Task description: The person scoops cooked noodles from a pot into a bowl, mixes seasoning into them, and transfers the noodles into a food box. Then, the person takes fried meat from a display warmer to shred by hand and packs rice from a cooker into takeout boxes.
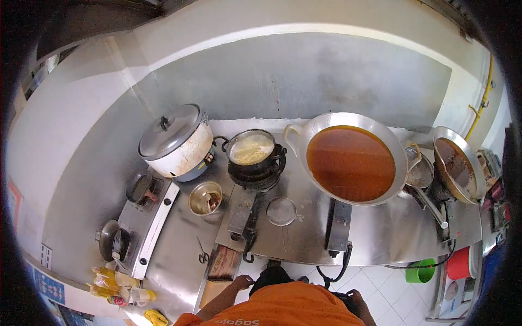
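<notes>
My left hand (243,282) hangs beside my orange shirt, below the counter's front edge, its fingers loosely curled and too small to read clearly. On the other side of my body, my right hand (354,296) hangs low, partly in shadow. Neither hand touches the cookware. Ahead, a large metal wok (307,127) holds reddish-brown liquid (350,163). A dark pot (255,174) with pale, bubbling contents (250,149) stands on a burner left of it. Between them a round strainer (281,211) lies on the steel counter (304,239).
A lidded rice cooker (185,149), a metal bowl (205,198) and scissors (203,255) are on the left, beside a two-burner stove (155,228). At the right stand a brown-filled pan (457,163), a green bucket (420,271) and a red bucket (458,264).
</notes>
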The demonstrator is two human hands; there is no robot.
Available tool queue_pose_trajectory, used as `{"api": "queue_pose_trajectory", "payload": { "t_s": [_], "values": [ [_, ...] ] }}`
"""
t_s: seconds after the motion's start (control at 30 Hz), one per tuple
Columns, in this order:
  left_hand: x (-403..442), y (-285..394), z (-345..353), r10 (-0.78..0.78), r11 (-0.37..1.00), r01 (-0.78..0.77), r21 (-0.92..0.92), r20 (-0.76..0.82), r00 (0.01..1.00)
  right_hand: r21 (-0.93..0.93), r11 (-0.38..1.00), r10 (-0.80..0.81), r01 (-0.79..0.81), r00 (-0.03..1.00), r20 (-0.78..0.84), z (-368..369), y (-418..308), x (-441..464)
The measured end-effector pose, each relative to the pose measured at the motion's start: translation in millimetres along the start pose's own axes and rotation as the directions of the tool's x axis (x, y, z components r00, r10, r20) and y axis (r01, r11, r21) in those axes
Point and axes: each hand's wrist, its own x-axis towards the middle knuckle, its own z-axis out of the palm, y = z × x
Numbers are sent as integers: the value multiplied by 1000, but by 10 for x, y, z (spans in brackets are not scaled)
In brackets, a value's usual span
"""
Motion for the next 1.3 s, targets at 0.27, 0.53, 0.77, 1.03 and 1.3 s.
{"api": "queue_pose_trajectory", "payload": {
  "t_s": [0.27, 0.53, 0.77, 1.03, 1.3],
  "values": [
    [1, -246, 81, 164, 986, -164, 7, 20, 986, -366, 915, -201, 170, 979, -48, 6, 444, 238],
    [218, -475, 243, 336, 909, -305, 283, -70, 939, -126, 992, -15, 18, 999, 29, -46, 160, 76],
    [-264, 62, -75, 284, 951, -283, 128, 10, 959, -235, 972, -14, 18, 1000, 19, -21, 95, 59],
    [41, -171, 120, 173, 975, -163, 152, -55, 983, -239, 971, 2, 1, 1000, 11, -19, 115, 17],
    [-127, -4, 13, -36, 999, 36, -23, -15, 999, -244, 970, 7, -3, 1000, 16, -19, 95, 41]
  ]
}}
